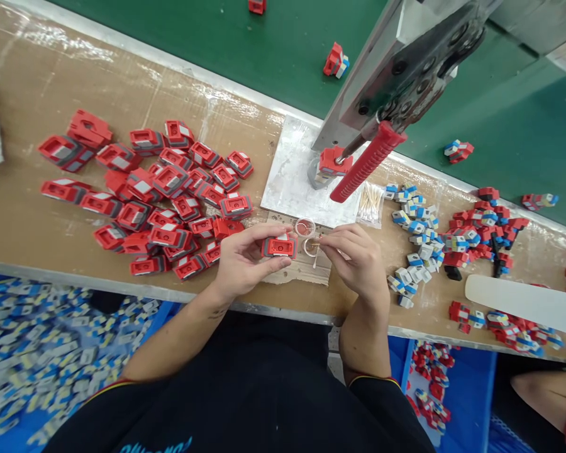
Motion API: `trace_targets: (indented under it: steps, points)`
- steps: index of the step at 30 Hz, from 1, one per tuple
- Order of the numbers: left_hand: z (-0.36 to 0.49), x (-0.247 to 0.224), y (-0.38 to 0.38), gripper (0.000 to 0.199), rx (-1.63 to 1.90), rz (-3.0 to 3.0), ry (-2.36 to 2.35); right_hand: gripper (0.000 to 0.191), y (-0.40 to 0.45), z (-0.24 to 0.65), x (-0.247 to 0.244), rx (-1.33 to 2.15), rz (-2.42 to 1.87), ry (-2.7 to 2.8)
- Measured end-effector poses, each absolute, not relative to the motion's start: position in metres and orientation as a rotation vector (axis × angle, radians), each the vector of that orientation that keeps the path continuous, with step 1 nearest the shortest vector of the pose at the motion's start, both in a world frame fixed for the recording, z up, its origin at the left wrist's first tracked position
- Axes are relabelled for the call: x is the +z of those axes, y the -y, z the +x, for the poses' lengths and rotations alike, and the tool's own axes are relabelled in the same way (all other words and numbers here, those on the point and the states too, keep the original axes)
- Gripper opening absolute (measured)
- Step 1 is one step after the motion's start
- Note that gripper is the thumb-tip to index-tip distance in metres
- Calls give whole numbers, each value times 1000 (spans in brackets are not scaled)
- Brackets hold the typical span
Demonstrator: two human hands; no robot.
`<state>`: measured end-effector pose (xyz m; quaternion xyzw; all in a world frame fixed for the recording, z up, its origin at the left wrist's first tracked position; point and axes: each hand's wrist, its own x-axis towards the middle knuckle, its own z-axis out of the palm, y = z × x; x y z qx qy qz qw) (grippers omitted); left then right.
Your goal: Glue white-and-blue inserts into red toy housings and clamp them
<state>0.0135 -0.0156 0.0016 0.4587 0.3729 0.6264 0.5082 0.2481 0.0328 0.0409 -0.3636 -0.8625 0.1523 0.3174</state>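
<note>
My left hand (240, 261) is closed around the sides of a red and grey plastic toy part (280, 246), its hollow side facing up. In my right hand (356, 257), thumb and fingers are pinched on a thin cotton swab (316, 259), whose white tip points down toward me. Just beyond the fingertips sit two small round clear cups, a farther one (305, 227) and a nearer one (310, 247), on a piece of worn cardboard (306, 275). The swab is over or beside the nearer cup; I cannot tell whether it touches.
Red parts (170, 179) pile up left. A hand press with a red handle (370, 160) stands ahead on a metal plate (285, 170), beside bagged cotton swabs (370, 202). White-blue pieces (417, 229) lie right. Blue bins flank me; another person's arm (547, 390) shows lower right.
</note>
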Motion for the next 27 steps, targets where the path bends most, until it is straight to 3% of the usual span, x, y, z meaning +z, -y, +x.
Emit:
trace_targets:
  steps: [8,27]
  points:
    - [16,3,18,42,1445,1243,-906,15,-21,234,59,446,-786,1757]
    - [16,7,16,37,1478,1475,-924,23,-15,213,66,405,-696,1930]
